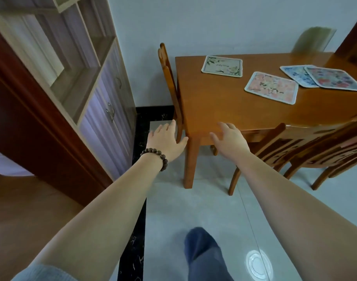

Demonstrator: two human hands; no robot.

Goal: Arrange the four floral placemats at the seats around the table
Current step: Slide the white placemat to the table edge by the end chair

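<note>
Several floral placemats lie on the wooden table [210, 102]. A green-and-cream placemat [222, 66] sits near the far left edge. Further right lies a pink placemat [272, 87]. A blue placemat [296, 75] is partly covered by a red-and-blue placemat [333, 78] at the right. My left hand [166, 138], with a bead bracelet on the wrist, is open, just left of the table's near corner. My right hand [229, 137] is open too, in front of the table's near edge, holding nothing.
A wooden chair [169, 78] stands at the table's left end. Two more chairs [315, 147] are tucked under the near side at the right. A tall cabinet [82, 78] with shelves stands on the left. My foot in a blue sock [204, 254] is on the tiled floor.
</note>
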